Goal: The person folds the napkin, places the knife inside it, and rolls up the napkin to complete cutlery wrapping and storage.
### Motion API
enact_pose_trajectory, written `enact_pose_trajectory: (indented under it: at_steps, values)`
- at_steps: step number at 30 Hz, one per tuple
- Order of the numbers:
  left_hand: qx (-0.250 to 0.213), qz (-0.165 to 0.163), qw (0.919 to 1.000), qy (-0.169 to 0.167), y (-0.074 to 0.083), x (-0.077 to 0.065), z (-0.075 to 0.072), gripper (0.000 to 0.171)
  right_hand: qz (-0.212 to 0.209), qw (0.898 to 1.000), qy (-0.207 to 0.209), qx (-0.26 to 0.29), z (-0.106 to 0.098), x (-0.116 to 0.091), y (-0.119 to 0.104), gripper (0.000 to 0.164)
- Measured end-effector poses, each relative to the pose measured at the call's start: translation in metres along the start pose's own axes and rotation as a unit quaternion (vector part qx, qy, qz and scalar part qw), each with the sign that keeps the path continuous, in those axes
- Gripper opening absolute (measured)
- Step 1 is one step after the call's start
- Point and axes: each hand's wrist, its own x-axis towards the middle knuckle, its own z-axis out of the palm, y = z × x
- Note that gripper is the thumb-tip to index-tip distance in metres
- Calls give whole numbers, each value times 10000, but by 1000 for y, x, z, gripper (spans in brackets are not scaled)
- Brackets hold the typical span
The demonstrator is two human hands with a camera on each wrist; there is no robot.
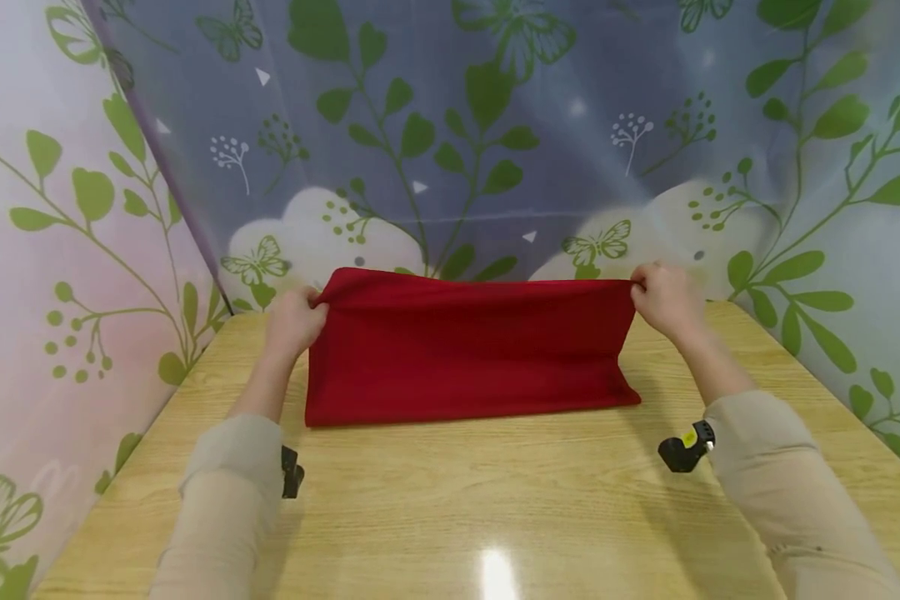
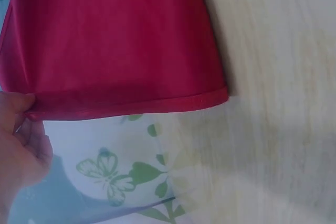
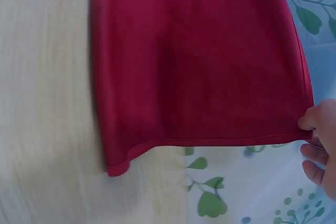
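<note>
A red cloth (image 1: pixel 465 350) with hemmed edges stretches between both hands over the wooden table. My left hand (image 1: pixel 296 321) pinches its upper left edge, thumb over the fabric, as the left wrist view also shows at the hem of the cloth (image 2: pixel 115 45). At the upper right corner my right hand (image 1: pixel 667 298) pinches the cloth (image 3: pixel 220 66) between thumb and fingers. The far edge is lifted, while the near edge lies along the tabletop. Near the lower right corner, the side edge bends inward and the corner sticks out. What lies behind the raised cloth is hidden.
The light wooden table (image 1: pixel 420 500) reaches back to a patterned curtain (image 1: pixel 435 167) of leaves and butterflies, with similar hangings at both sides. Black wrist devices (image 1: pixel 686 447) sit by the rolled beige sleeves (image 1: pixel 765 467).
</note>
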Motion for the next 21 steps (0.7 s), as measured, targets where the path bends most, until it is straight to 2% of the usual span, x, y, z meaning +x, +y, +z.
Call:
enact_pose_trajectory:
  at_steps: [6, 10, 16, 21]
  values:
    - [29, 12, 9996, 269, 9, 4, -7, 22, 68, 9990, 323, 298, -11, 8, 1, 21]
    - [-200, -45, 9992, 350, 11, 5, -7, 22, 239, 9979, 401, 444, -16, 11, 1, 23]
    - [-542, -230, 9974, 426, 15, 9, -8, 22, 415, 9972, 373, 492, -22, 16, -1, 25]
    - [-560, -473, 9962, 465, 20, 12, -10, 24, 618, 9960, 432, 477, -27, 24, -4, 28]
